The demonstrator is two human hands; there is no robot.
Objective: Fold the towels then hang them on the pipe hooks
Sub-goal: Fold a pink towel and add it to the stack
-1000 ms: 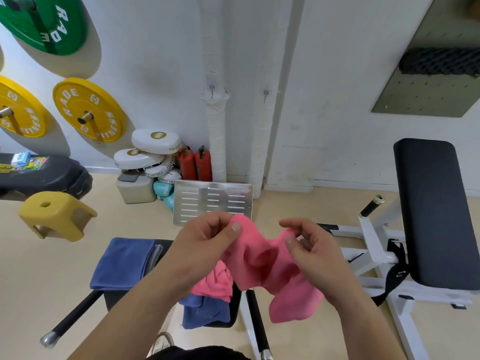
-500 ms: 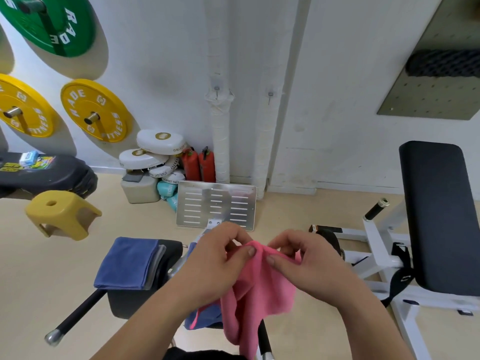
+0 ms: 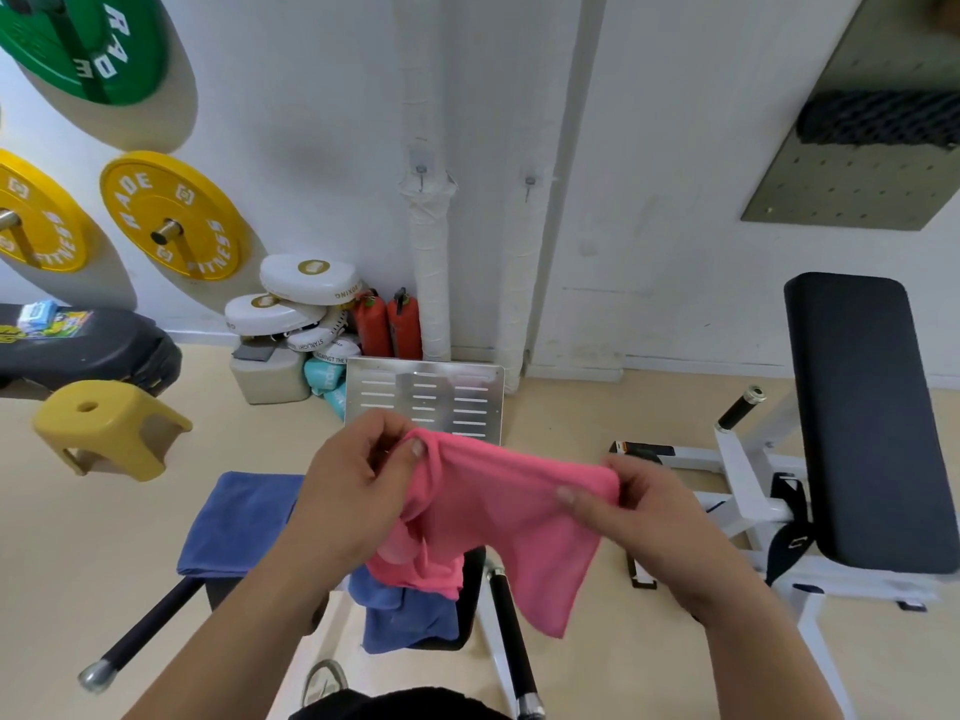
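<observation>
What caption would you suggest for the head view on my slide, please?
Left hand and right hand pinch a pink towel stretched between them, pipe hooks bare behind.

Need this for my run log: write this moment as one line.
step: folding | left hand: grips pink towel | right hand: grips pink towel | pipe hooks: bare

The pink towel point(image 3: 498, 506) is soft, matt cloth with a fine nap, and the folded blue towel point(image 3: 239, 522) looks like the same fabric. The slotted plate point(image 3: 426, 397) is bare metal with a dull shine. The bench pad point(image 3: 872, 423) is smooth black upholstery, faintly glossy. The yellow stool point(image 3: 109, 433) is smooth moulded plastic. The pipe point(image 3: 431, 283) is wrapped in rough white tape. The floor point(image 3: 78, 589) is smooth and matt.
</observation>
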